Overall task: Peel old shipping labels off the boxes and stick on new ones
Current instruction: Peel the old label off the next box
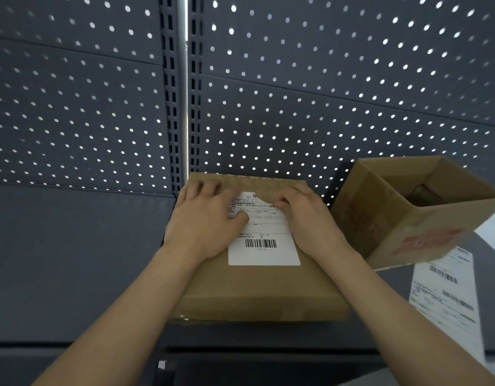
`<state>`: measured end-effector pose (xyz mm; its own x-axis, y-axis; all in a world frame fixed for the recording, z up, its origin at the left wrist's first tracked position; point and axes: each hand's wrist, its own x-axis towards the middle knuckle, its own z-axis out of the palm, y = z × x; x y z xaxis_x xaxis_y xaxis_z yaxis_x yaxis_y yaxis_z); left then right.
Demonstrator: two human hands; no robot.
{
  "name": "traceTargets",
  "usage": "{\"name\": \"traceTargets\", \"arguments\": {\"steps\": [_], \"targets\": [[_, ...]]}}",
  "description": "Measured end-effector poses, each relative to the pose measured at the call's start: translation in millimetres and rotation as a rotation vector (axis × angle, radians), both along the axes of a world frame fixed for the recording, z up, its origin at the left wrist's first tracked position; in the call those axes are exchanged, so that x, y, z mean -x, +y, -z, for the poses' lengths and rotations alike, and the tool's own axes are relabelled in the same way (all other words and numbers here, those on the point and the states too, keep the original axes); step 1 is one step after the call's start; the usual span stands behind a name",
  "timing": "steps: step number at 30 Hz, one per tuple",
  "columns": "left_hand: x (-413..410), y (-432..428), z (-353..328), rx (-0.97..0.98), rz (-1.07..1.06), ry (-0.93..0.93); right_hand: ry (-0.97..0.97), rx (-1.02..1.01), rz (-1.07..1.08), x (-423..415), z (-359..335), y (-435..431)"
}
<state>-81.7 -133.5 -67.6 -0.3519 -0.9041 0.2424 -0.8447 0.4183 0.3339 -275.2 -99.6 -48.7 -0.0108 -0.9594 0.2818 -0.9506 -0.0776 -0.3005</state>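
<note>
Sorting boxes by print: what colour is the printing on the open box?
Red, on the brown open box; head view.

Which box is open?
The box on the right: you can see inside it. The flat box in the middle is closed, with a white label on top.

Matt brown cardboard box, smooth white paper label w/ black print, matt grey perforated metal backboard

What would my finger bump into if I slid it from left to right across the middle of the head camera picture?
left hand → white label → right hand → open cardboard box
</note>
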Motion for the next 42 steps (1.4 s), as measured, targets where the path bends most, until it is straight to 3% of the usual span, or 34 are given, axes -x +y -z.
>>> {"name": "traceTargets", "arguments": {"steps": [5,9,16,23,42], "targets": [[1,1,-2,-0.006,-0.003,0.007,0.191,-0.035,-0.03,-8,-3,1],[0,1,-1,-0.009,-0.001,0.01,0.235,-0.088,-0.031,-13,-6,-2],[0,3,-3,-0.003,0.0,0.027,-0.048,0.031,0.028,3,2,1],[-2,4,-6,-0.012,-0.017,0.104,-0.143,0.008,-0.016,3,2,1],[-2,1,-3,0.007,-0.017,0.1,0.011,0.003,-0.037,1,3,-4]]}}
